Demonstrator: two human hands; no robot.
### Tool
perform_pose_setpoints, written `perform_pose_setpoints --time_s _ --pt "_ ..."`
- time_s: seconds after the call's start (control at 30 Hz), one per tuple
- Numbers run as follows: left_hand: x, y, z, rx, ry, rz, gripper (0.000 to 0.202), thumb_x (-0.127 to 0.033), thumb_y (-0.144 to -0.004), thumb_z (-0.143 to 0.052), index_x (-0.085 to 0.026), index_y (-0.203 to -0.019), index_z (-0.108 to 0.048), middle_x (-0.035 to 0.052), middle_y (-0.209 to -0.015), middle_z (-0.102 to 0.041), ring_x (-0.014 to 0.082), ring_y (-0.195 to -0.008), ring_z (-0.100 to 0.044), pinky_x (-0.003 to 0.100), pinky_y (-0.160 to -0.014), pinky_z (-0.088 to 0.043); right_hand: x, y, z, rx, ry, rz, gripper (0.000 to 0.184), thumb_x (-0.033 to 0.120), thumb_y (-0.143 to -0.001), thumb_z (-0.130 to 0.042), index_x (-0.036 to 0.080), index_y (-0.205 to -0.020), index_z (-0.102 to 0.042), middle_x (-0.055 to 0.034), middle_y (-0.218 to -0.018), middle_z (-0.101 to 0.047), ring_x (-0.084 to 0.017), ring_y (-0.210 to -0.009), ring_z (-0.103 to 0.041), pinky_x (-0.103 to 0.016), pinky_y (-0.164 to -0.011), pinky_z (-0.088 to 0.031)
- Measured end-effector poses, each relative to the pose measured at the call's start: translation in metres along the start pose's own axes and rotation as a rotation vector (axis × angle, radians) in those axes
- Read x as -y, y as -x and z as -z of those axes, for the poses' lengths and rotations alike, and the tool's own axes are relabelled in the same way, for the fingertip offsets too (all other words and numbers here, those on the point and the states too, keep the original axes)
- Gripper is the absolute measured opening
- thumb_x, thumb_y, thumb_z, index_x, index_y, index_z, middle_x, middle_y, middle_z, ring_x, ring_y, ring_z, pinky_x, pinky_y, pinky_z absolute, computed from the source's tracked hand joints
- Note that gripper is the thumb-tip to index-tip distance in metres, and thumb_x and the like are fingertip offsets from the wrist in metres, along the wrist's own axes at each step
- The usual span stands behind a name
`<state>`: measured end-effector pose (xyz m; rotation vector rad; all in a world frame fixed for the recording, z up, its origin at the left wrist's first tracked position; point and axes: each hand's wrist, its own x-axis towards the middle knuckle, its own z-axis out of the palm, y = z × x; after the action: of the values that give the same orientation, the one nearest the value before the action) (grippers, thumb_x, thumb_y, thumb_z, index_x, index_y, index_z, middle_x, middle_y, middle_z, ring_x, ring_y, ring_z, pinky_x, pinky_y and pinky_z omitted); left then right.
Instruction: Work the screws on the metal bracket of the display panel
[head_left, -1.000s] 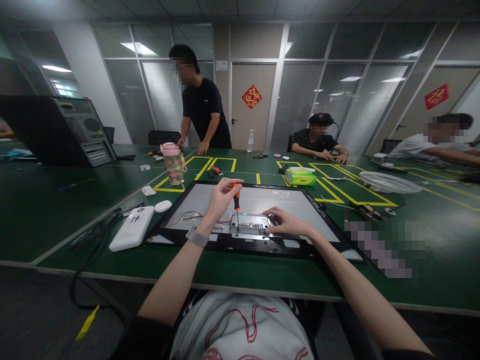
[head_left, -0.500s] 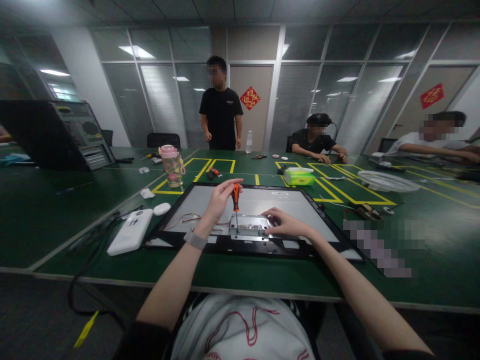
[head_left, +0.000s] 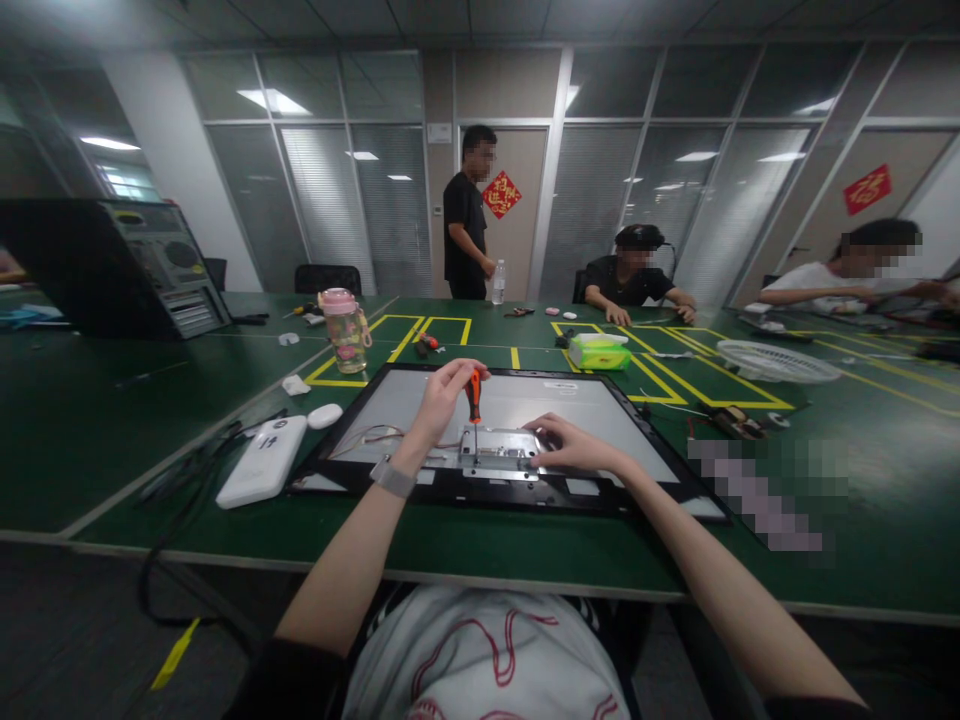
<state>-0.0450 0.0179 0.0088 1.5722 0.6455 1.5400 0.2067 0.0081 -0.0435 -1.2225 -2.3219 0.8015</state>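
My left hand [head_left: 444,398] grips an orange and black screwdriver [head_left: 473,396] by the top of its handle. The shaft points down, with its tip at the left part of a silver metal bracket [head_left: 487,445]. My right hand [head_left: 564,443] holds the bracket's right end, thumb on the near side and fingers curled round the far side. Under the bracket lies a flat display panel [head_left: 592,412] with a black frame, back side up. Thin wires [head_left: 382,436] run left from the bracket across the panel.
Left of the panel lie a white power bank [head_left: 264,462] and a small white case [head_left: 325,416]. Beyond stand a pink-lidded bottle [head_left: 346,338] and a computer case [head_left: 112,268]. A green tissue pack [head_left: 598,352] and a white fan grille [head_left: 776,361] lie at right. Several people are across the table.
Both my hands stay nearly where they were, the screwdriver still upright on the bracket. The standing person across the table has moved right and turned sideways.
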Motion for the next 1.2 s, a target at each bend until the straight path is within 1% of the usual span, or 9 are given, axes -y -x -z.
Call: perform_pose_setpoints --time_s 0.1,0.17,0.33,0.4,0.5,0.57,0.8,0.97,1.2 --pt "-0.0005 0.0002 0.0008 -0.04 -0.144 -0.053 0.022 -0.037 -0.077 -0.066 -0.016 -0.082 -0.068 0.0051 -0.088 -0.067 0.0162 -0.083 -0.059 0.026 -0.076 -0.045 -0.001 -0.0002 -0.0001 -0.002 -0.004 0.003 0.062 0.054 -0.071 -0.069 0.022 -0.122 -0.056 -0.0076 -0.115 -0.05 -0.022 -0.099 -0.054 -0.037 -0.092 -0.046" --pt "0.0015 -0.0003 0.003 -0.034 -0.166 -0.059 0.022 -0.036 -0.078 -0.064 -0.016 -0.086 -0.069 0.0049 -0.087 -0.066 0.0159 -0.081 -0.059 0.026 -0.075 -0.045 -0.0018 -0.0002 0.0 0.003 -0.007 0.003 0.062 0.054 -0.071 -0.069 0.021 -0.122 -0.056 -0.0077 -0.116 -0.05 -0.022 -0.099 -0.054 -0.036 -0.092 -0.046" --pt "0.0073 -0.0026 0.0051 0.026 0.023 0.015 0.027 -0.035 -0.085 -0.052 -0.015 -0.094 -0.068 0.0068 -0.087 -0.068 0.0164 -0.082 -0.062 0.028 -0.078 -0.046 -0.0017 0.0002 0.0003 0.005 -0.007 -0.005 0.062 0.054 -0.071 -0.069 0.022 -0.123 -0.055 -0.0075 -0.117 -0.05 -0.021 -0.098 -0.055 -0.036 -0.09 -0.047" --pt "0.007 -0.0028 0.0037 -0.006 0.001 0.006 0.027 -0.036 -0.084 -0.053 -0.015 -0.09 -0.068 0.0071 -0.089 -0.069 0.0169 -0.085 -0.062 0.028 -0.079 -0.045 -0.0007 0.0003 0.0002 0.006 -0.007 0.0 0.062 0.054 -0.071 -0.069 0.022 -0.122 -0.056 -0.0077 -0.116 -0.05 -0.021 -0.097 -0.055 -0.036 -0.09 -0.047" --pt "0.0053 -0.0023 0.0022 -0.082 -0.136 -0.034 0.024 -0.038 -0.081 -0.06 -0.016 -0.084 -0.069 0.0062 -0.092 -0.068 0.0178 -0.089 -0.06 0.027 -0.08 -0.045 0.0004 0.0001 0.0 0.0 0.005 0.004 0.06 0.053 -0.072 -0.069 0.022 -0.121 -0.056 -0.0076 -0.115 -0.05 -0.021 -0.097 -0.054 -0.037 -0.091 -0.046" --pt "0.0052 -0.002 0.0024 -0.093 -0.183 -0.044 0.023 -0.037 -0.079 -0.062 -0.016 -0.086 -0.07 0.0056 -0.092 -0.069 0.0183 -0.089 -0.06 0.027 -0.08 -0.045 0.0007 -0.0001 -0.0002 -0.006 0.008 0.006 0.06 0.053 -0.072 -0.069 0.022 -0.121 -0.057 -0.0077 -0.115 -0.051 -0.022 -0.097 -0.054 -0.037 -0.091 -0.047" --pt "0.0083 -0.0028 0.0037 0.022 0.006 0.032 0.032 -0.034 -0.085 -0.052 -0.014 -0.104 -0.067 0.0085 -0.089 -0.071 0.0209 -0.094 -0.064 0.032 -0.089 -0.044 0.0 0.0002 0.0002 0.003 -0.001 0.004 0.061 0.054 -0.071 -0.069 0.023 -0.122 -0.056 -0.0077 -0.117 -0.051 -0.023 -0.1 -0.055 -0.037 -0.093 -0.046" --pt "0.0058 -0.0013 0.0015 0.031 0.054 0.039 0.032 -0.031 -0.084 -0.053 -0.014 -0.11 -0.062 0.007 -0.087 -0.07 0.0186 -0.09 -0.064 0.032 -0.087 -0.045 -0.0021 -0.0003 -0.0004 0.004 -0.006 0.0 0.062 0.054 -0.071 -0.069 0.022 -0.122 -0.056 -0.0081 -0.117 -0.05 -0.023 -0.101 -0.054 -0.037 -0.093 -0.046" --pt "-0.0006 0.0009 -0.0006 -0.051 -0.138 0.007 0.02 -0.032 -0.073 -0.068 -0.017 -0.086 -0.069 0.0016 -0.081 -0.066 0.0129 -0.074 -0.058 0.024 -0.071 -0.045 -0.0013 -0.0003 -0.0002 0.008 -0.012 0.005 0.061 0.053 -0.072 -0.069 0.021 -0.122 -0.056 -0.0082 -0.117 -0.049 -0.022 -0.099 -0.054 -0.036 -0.091 -0.046"
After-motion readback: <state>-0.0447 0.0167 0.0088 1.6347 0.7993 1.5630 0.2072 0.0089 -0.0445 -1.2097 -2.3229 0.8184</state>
